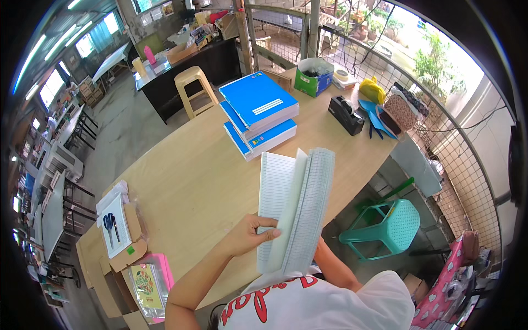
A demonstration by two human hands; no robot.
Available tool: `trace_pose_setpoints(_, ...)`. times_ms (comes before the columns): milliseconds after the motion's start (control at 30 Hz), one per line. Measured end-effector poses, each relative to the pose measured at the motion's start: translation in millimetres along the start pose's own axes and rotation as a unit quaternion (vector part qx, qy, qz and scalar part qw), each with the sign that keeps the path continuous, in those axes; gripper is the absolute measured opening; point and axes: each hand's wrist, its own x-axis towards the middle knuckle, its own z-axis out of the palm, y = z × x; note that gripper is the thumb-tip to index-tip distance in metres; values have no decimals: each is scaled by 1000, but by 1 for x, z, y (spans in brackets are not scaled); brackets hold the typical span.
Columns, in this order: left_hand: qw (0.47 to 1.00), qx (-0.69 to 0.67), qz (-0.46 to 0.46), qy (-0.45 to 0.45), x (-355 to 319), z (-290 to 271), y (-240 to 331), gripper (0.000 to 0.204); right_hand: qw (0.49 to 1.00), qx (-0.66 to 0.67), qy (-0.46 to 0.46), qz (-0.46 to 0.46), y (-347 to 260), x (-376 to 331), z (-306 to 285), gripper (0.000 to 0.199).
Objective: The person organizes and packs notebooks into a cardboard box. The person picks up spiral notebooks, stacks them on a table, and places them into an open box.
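1. Open notebook [294,212]: held upright over the near edge of the wooden table [192,181], directly in front of the person's chest. The long axis runs near 12 to 6 o'clock, top leaning slightly toward 1. Ruled leaves face 9 o'clock; a block of grid-printed pages fans out toward 3.

2. Left hand [254,234]: sits at 9 o'clock from the notebook's lower half. The thumb [269,233] is pressed onto the ruled page and the fingers curl behind it, so the grip pinches the left-hand leaves. This is the nearer and only plainly visible hand on the book.

3. Right hand: hidden behind the grid pages. Only the right forearm [333,269] shows, rising from 5 o'clock toward the book's back. Whether that hand is spread or closed cannot be told.

4. Stack of blue-covered notebooks [258,115]: at 11 o'clock from the held book, well apart, farther across the table.

5. Black tape dispenser [346,114]: at 1 o'clock, near the far table edge.

6. Blue-handled scissors [110,225]: on white sheets at 9 o'clock, well apart from the left hand.

7. Teal plastic stool [393,225]: on the floor at 3 o'clock, off the table.
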Motion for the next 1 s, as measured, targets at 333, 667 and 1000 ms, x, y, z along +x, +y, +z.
trace_pose_setpoints(333, 991, 98, 24, 89, 5, 6, -1, 27, 1000, -7, 13, -19, 3, -6, 8, 60)
trace_pose_setpoints(667, 993, -92, 59, 53, 21, 11, -15, 35, 998, -16, 25, -61, -2, -18, 15, 61)
trace_pose_setpoints(1000, 933, 350, 64, -45, 23, 92, 12, 71, 993, -45, 58, -96, -20, -49, 17, 61)
